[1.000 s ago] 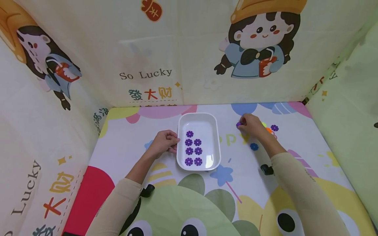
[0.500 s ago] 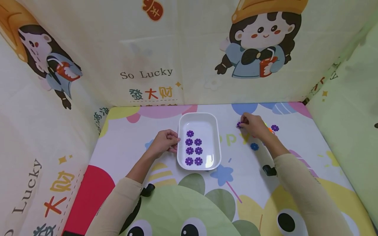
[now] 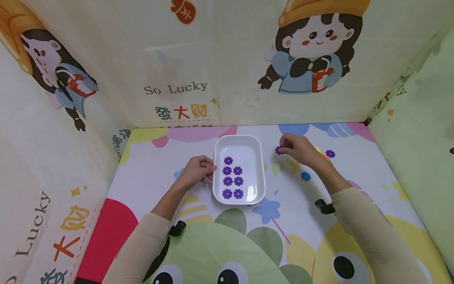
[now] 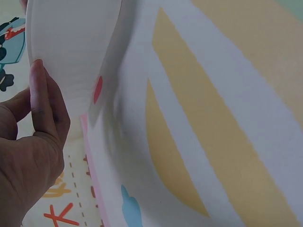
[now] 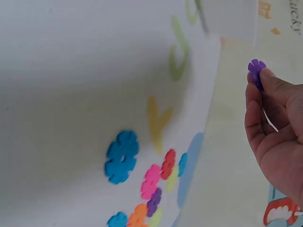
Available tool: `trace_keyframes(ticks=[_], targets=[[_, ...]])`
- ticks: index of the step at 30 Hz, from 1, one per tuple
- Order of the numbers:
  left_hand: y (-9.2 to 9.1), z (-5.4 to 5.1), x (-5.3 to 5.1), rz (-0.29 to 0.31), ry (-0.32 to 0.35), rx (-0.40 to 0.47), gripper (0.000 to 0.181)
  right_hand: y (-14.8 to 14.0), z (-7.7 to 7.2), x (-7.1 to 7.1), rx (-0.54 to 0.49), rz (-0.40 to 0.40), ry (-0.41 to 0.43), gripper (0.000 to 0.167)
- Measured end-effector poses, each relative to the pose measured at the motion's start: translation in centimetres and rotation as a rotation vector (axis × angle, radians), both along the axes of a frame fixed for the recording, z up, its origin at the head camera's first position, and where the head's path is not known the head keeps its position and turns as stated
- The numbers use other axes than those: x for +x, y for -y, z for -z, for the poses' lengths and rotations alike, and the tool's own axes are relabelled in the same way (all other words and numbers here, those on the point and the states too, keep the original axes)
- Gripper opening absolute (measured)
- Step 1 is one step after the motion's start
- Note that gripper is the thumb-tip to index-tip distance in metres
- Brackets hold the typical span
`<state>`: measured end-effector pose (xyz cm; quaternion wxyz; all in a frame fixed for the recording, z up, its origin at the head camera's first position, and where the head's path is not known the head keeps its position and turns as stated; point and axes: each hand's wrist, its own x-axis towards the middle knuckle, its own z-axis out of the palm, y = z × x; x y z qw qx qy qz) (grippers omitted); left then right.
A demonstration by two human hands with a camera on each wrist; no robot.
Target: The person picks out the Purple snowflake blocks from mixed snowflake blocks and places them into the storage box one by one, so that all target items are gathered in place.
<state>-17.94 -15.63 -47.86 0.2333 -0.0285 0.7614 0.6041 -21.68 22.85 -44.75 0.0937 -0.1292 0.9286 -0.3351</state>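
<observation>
My left hand (image 3: pixel 196 171) holds the left edge of a white tray (image 3: pixel 250 152), its fingers against the outer wall in the left wrist view. Inside the tray, purple snowflake discs (image 3: pixel 228 181) are laid in two columns on the left side, the left column one longer. To the right of the tray, my right hand (image 3: pixel 299 149) pinches another purple snowflake disc (image 5: pixel 256 71) between thumb and fingertips. In the right wrist view this disc is raised off the table.
A blue snowflake disc (image 3: pixel 305 176) lies below my right forearm. Beyond it several coloured discs cluster, including a pink one (image 5: pixel 151 181) and an orange one (image 5: pixel 138 216). A purple disc (image 3: pixel 330 153) sits at the right. Printed cloth walls (image 3: pixel 234 106) border the table's back and sides.
My right hand has moved a little left, toward the tray, carrying the purple snowflake disc. The left hand and the tray have stayed in place.
</observation>
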Motion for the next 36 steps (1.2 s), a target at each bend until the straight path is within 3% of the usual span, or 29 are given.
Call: trace_keyframes(ticks=[7,16,29,36], targets=[[0.1,0.2,0.0,0.000,-0.001,0.016,0.020,2.3,-1.3,1.1,-0.071,-0.114,-0.030,0.011],[0.1,0.0,0.0,-0.002,-0.003,0.019,0.021,5.2,-1.5,2.0,-0.081,-0.257,-0.030,0.015],[0.0,0.0,0.0,0.002,-0.001,0.006,0.020,8.5,-1.4,2.2,0.002,-0.472,0.158,0.012],[-0.1,-0.2,0.0,0.004,0.002,0.001,0.020,10.7,-1.5,2.0,0.153,-0.595,0.229,0.009]])
